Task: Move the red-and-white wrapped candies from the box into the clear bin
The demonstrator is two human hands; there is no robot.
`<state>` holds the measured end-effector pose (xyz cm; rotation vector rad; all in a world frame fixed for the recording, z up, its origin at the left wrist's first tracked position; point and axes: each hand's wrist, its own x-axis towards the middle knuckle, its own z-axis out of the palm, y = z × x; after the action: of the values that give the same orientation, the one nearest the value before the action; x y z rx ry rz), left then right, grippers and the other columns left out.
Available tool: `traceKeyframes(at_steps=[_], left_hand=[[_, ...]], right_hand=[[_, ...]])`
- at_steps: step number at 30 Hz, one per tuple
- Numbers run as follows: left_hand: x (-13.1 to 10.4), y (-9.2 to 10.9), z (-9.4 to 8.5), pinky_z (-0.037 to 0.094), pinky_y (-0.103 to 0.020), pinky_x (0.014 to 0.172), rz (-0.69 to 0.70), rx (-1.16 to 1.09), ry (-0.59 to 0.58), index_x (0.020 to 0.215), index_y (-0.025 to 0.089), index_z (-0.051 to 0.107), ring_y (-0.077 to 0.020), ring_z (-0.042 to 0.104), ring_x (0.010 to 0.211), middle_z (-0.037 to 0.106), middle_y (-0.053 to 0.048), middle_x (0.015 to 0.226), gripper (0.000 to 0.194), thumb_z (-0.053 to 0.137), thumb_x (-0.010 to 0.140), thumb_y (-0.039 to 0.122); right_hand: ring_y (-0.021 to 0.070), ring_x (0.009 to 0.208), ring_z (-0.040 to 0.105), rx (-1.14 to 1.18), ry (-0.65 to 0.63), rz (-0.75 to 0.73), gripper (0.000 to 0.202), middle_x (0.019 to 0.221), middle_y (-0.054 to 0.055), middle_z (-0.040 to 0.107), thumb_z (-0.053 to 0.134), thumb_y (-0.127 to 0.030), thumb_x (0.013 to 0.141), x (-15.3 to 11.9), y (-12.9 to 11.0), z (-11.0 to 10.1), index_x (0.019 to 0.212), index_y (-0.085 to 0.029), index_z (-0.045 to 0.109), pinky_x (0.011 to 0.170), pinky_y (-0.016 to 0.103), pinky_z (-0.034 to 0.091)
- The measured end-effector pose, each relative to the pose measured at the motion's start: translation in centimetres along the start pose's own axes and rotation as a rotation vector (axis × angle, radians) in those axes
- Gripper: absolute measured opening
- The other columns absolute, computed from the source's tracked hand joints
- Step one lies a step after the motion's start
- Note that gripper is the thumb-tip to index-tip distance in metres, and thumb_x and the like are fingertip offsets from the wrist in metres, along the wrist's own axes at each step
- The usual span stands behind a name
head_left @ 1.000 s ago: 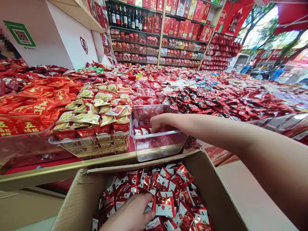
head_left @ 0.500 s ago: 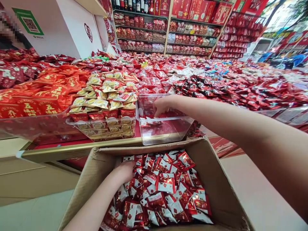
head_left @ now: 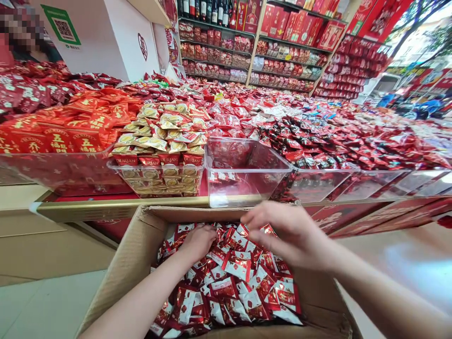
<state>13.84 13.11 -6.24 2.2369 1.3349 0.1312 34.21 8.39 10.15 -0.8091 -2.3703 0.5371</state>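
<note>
Small red-and-white candy packets [head_left: 238, 266] fill much of an open cardboard box [head_left: 116, 268] in front of me. My left hand [head_left: 199, 241] lies on the packets near the box's far left corner, fingers slightly bent and their tips partly hidden among them. Above the right part of the pile hovers my right hand [head_left: 282, 230], its fingers apart and nothing seen in them. Just beyond the box stands a clear plastic bin [head_left: 247, 186] with a few packets showing at its bottom.
Durian packets [head_left: 158, 141] are heaped in a bin on the left, beside orange-red packets [head_left: 70, 127]. Black-and-red packets [head_left: 300, 136] lie to the right. A gold counter edge [head_left: 123, 205] runs behind the box. Shelves [head_left: 250, 56] stand at the back; a person is at far left.
My right hand has left the clear plastic bin and come back over the cardboard box. My left hand has shifted slightly right on the packets. The view has tilted a little.
</note>
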Motion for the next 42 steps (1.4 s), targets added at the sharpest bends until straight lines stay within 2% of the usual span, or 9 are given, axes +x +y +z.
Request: traceKeyframes(at_steps=[5, 9, 13, 18, 25, 32, 35, 37, 42], left_hand=[[-0.6, -0.1, 0.9, 0.027, -0.04, 0.09, 0.068, -0.058, 0.069, 0.103, 0.027, 0.055, -0.0258, 0.037, 0.108, 0.048, -0.005, 0.118, 0.041, 0.042, 0.071, 0.005], [-0.4, 0.3, 1.3, 0.025, -0.045, 0.089, 0.058, -0.182, 0.12, 0.084, 0.021, 0.063, -0.0295, 0.039, 0.105, 0.056, -0.008, 0.107, 0.027, 0.045, 0.07, 0.007], [-0.2, 1.6, -0.6, 0.036, -0.036, 0.081, 0.044, -0.395, 0.157, 0.078, 0.02, 0.059, -0.0222, 0.053, 0.087, 0.064, -0.005, 0.085, 0.013, 0.046, 0.074, 0.018], [-1.4, 5.6, -3.8, 0.045, -0.025, 0.053, 0.007, -0.697, 0.166, 0.088, 0.018, 0.043, -0.0131, 0.057, 0.055, 0.062, 0.0, 0.066, 0.022, 0.035, 0.082, 0.038], [-2.9, 9.0, -4.0, 0.044, -0.02, 0.057, -0.061, -1.3, 0.109, 0.078, 0.017, 0.05, -0.0085, 0.055, 0.057, 0.062, 0.003, 0.062, 0.011, 0.054, 0.075, 0.027], [-2.6, 9.2, -3.6, 0.045, -0.022, 0.062, -0.028, -1.337, 0.149, 0.079, 0.017, 0.048, -0.0089, 0.056, 0.06, 0.061, 0.002, 0.066, 0.011, 0.053, 0.076, 0.026], [-2.1, 7.9, -3.6, 0.046, -0.025, 0.061, -0.024, -0.984, 0.073, 0.086, 0.018, 0.044, -0.0114, 0.058, 0.063, 0.062, -0.001, 0.071, 0.018, 0.037, 0.082, 0.035], [-1.6, 6.5, -3.2, 0.046, -0.026, 0.061, -0.049, -0.716, 0.013, 0.086, 0.018, 0.046, -0.0142, 0.06, 0.067, 0.063, -0.004, 0.075, 0.023, 0.031, 0.082, 0.035], [-1.2, 2.9, -0.5, 0.042, -0.033, 0.069, -0.102, -0.341, -0.039, 0.076, 0.018, 0.058, -0.0214, 0.058, 0.072, 0.063, -0.005, 0.075, 0.013, 0.052, 0.066, 0.023]], right_hand=[[0.011, 0.063, 0.052, -0.036, -0.122, 0.344, 0.014, 0.069, 0.002, 0.058, 0.044, -0.024, 0.079, -3.4, 4.6, 5.1, 0.074, -0.016, 0.056, 0.06, 0.022, 0.04], [0.0097, 0.057, 0.049, -0.009, -0.143, 0.443, 0.016, 0.064, 0.0, 0.057, 0.045, -0.024, 0.077, -3.9, 6.8, 6.3, 0.069, -0.016, 0.056, 0.055, 0.021, 0.036], [0.0099, 0.061, 0.049, 0.104, -0.011, 0.524, 0.018, 0.068, 0.001, 0.057, 0.046, -0.029, 0.077, -3.8, 7.4, 6.5, 0.073, -0.015, 0.056, 0.057, 0.02, 0.037], [0.0081, 0.055, 0.045, 0.488, 0.162, 0.673, 0.034, 0.07, 0.0, 0.05, 0.034, -0.046, 0.081, -3.0, 7.3, 6.4, 0.083, -0.015, 0.047, 0.05, 0.02, 0.037], [0.0061, 0.05, 0.026, 0.211, 0.306, 0.511, 0.038, 0.051, -0.005, 0.028, 0.034, -0.04, 0.082, -2.2, 5.5, 6.1, 0.054, -0.016, 0.031, 0.046, 0.018, 0.023], [0.0057, 0.046, 0.028, -0.067, 0.4, 0.464, 0.036, 0.049, -0.004, 0.033, 0.031, -0.035, 0.085, -2.5, 4.9, 6.3, 0.054, -0.016, 0.032, 0.046, 0.019, 0.022], [0.0062, 0.047, 0.033, -0.17, 0.296, 0.507, 0.038, 0.05, -0.003, 0.039, 0.028, -0.037, 0.085, -2.9, 5.7, 5.9, 0.055, -0.016, 0.037, 0.047, 0.018, 0.025], [0.0075, 0.048, 0.039, -0.275, 0.106, 0.579, 0.04, 0.052, -0.001, 0.047, 0.027, -0.038, 0.086, -3.4, 6.7, 5.7, 0.057, -0.016, 0.044, 0.047, 0.019, 0.026], [0.0166, 0.062, 0.055, -0.582, -0.402, 0.782, 0.032, 0.068, 0.009, 0.06, 0.037, -0.036, 0.081, -5.2, 8.9, 5.6, 0.071, -0.015, 0.058, 0.054, 0.023, 0.034]])
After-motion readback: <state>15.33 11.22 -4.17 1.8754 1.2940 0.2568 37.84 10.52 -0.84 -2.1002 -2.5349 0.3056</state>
